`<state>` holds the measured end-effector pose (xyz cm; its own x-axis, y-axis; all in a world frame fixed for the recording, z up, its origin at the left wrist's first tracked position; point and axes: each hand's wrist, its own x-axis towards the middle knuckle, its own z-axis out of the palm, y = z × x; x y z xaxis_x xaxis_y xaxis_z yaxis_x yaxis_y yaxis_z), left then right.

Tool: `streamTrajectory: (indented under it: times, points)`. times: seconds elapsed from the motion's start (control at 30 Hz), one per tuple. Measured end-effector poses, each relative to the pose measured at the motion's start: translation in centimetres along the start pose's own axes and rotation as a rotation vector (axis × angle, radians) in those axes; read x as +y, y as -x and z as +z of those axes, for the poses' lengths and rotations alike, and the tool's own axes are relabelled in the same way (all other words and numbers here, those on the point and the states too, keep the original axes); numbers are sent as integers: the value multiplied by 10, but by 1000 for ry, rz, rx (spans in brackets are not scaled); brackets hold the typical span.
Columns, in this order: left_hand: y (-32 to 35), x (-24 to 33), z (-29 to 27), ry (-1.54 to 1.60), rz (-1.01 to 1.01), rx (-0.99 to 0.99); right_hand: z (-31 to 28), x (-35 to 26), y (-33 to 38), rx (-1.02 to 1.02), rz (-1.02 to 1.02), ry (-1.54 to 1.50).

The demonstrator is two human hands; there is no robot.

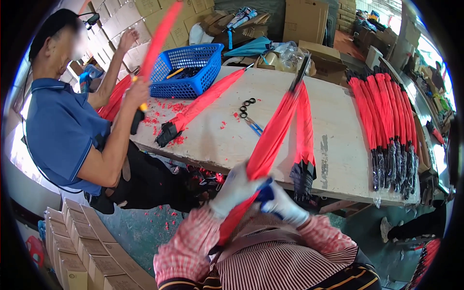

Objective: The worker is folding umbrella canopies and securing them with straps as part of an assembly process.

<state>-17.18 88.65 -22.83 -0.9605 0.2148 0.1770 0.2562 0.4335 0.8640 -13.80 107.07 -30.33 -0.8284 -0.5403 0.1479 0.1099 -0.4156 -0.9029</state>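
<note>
A folded red umbrella (pixel 273 135) slants up in front of me, its dark end pointing away over the table. My left hand (pixel 234 189), in a white glove, is wrapped round its lower part. Close beside it, my right hand (pixel 285 203), in a white glove with blue on the fingers, is closed against the umbrella; its fingertips are partly hidden. Just right of it, another red umbrella (pixel 304 125) lies with its black end over the table's near edge. Several black rings (pixel 244 108) and blue-handled snips (pixel 253 126) lie to the left.
On the left a co-worker (pixel 67 128) raises a red umbrella and a yellow-handled tool. A blue basket (pixel 205 72) and a red umbrella (pixel 208 102) rest on the pale table (pixel 338 145) among red scraps. Several bundled umbrellas (pixel 386 111) line its right side. Cartons (pixel 92 246) stand lower left.
</note>
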Motion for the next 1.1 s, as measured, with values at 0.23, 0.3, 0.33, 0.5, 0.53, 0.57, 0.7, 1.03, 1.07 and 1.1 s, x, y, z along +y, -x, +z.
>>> streamTrajectory:
  times: [0.23,0.3,0.33,0.5,0.53,0.57,0.7,1.03,1.07,1.1]
  points:
    - [-107,-5,-8,116,89,114,-51,-57,-44,769,-132,-148]
    - [-96,-37,-17,-105,168,157,-166,-91,-43,889,-198,13]
    - [-91,-56,-28,-322,227,205,-194,-122,-43,795,-119,-6]
    - [-157,-134,-60,-654,229,326,-357,-88,-76,978,-254,1037]
    - [-172,-152,-71,-712,202,341,-361,-78,-91,967,-247,1030]
    - [-190,-164,-79,-762,182,350,-353,-69,-102,945,-122,1147]
    - [-244,-213,-106,-919,82,290,-297,-70,-143,829,260,1685]
    - [-353,-272,-132,-964,-519,30,-301,17,-428,271,-161,1496]
    - [-362,-268,-135,-965,-513,37,-309,31,-445,250,-138,1585]
    - [-367,-267,-141,-938,-546,18,-313,44,-460,220,-114,1668]
